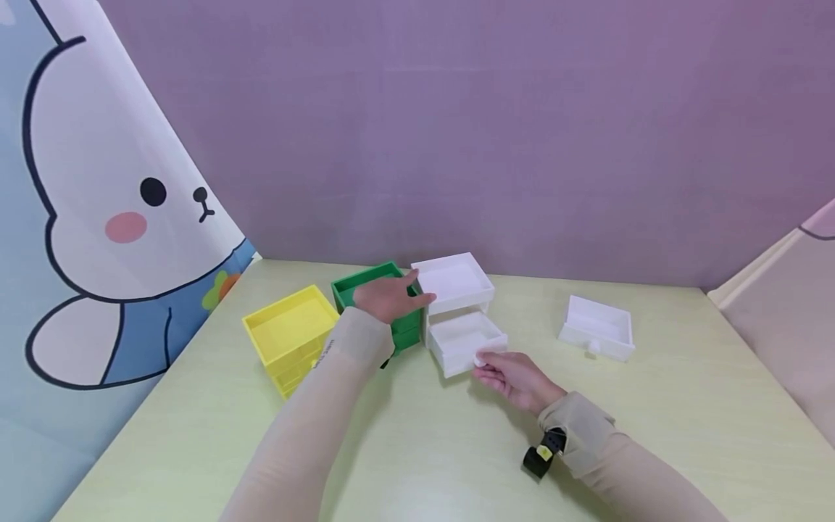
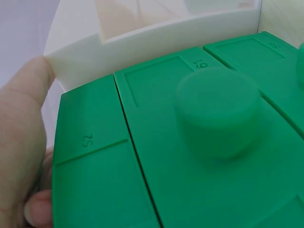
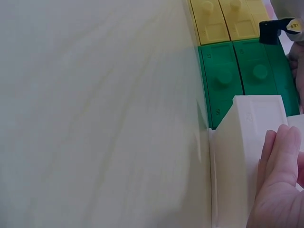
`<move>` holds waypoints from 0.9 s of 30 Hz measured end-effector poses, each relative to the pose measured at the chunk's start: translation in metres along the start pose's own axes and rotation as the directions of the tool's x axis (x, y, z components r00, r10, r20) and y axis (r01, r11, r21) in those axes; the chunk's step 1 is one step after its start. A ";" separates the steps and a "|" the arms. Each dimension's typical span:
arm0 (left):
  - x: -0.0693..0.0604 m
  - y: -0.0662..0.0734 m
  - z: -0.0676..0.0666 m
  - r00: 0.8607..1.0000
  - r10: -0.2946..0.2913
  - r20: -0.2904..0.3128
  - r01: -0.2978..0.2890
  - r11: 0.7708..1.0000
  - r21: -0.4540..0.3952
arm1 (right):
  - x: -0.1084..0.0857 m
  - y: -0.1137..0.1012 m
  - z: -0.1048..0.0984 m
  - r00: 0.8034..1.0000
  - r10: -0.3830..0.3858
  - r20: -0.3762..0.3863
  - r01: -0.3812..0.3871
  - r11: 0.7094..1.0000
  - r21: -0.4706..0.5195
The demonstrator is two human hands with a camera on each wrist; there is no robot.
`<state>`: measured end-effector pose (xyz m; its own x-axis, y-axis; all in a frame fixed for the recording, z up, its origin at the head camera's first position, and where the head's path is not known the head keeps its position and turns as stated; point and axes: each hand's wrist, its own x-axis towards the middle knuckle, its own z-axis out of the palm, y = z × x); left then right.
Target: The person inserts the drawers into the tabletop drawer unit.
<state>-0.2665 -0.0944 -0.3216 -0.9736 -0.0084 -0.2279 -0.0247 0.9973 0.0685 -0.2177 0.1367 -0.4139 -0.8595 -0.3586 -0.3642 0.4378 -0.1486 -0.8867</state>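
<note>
A small white drawer cabinet (image 1: pixel 454 281) stands at the middle of the table, with a white drawer (image 1: pixel 466 337) pulled partway out of its front. My right hand (image 1: pixel 515 377) pinches this drawer's knob; in the right wrist view the fingers (image 3: pixel 280 166) lie against its front. Over the green drawer cabinet (image 1: pixel 406 333) reaches my left hand (image 1: pixel 385 297), its thumb and a finger extended to the white cabinet's left side. The left wrist view shows one finger (image 2: pixel 33 78) touching the white cabinet's edge, beside the green drawer fronts (image 2: pixel 156 123).
Left of the green cabinet stands a yellow drawer cabinet (image 1: pixel 293 330). A separate white drawer (image 1: pixel 596 330) lies on the table (image 1: pixel 417 464) at the right, its knob facing front. A purple backdrop (image 1: pixel 496 145) rises behind the table.
</note>
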 end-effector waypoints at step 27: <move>0.001 0.000 0.000 1.000 0.000 0.005 0.000 1.000 0.020 | 0.004 0.004 -0.003 0.993 0.092 0.079 -0.105 0.977 0.183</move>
<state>-0.2677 -0.0940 -0.3217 -0.9724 -0.0085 -0.2331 -0.0204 0.9986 0.0487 -0.2205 0.1369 -0.4194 -0.7920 -0.4426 -0.4205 0.5666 -0.2764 -0.7763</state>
